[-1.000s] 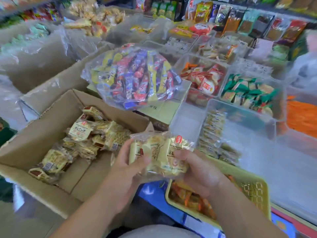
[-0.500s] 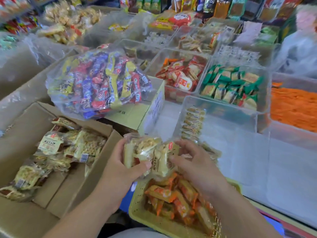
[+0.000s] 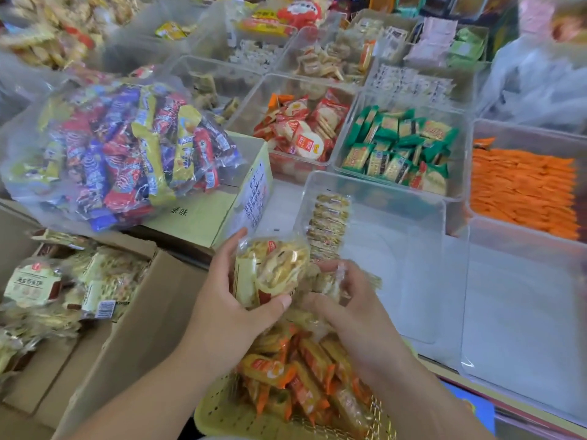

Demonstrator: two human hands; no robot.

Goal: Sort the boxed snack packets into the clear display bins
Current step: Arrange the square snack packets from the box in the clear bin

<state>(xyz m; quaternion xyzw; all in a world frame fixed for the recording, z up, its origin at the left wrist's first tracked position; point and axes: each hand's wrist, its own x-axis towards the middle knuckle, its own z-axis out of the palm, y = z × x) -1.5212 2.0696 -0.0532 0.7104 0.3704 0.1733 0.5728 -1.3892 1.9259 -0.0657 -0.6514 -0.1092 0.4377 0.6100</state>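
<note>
My left hand (image 3: 228, 300) grips a small stack of pale yellow snack packets (image 3: 270, 271) in clear wrap. My right hand (image 3: 346, 309) pinches one more packet (image 3: 330, 282) of the same kind just to their right. Both hands hover at the near left corner of a clear display bin (image 3: 413, 236), where a row of the same packets (image 3: 328, 227) stands on edge along the left wall. An open cardboard box (image 3: 133, 331) at the left holds several more of these packets (image 3: 63, 290).
A yellow basket (image 3: 222, 414) of orange packets sits below my hands. A big clear bag of mixed wrapped bars (image 3: 127, 154) lies on a closed carton (image 3: 203, 217). Behind stand clear bins with red (image 3: 301, 128), green (image 3: 400, 144) and orange (image 3: 521, 188) snacks.
Both hands carried the packets forward from above the box toward the clear bin. The right hand has drawn one packet away from the stack in the left hand.
</note>
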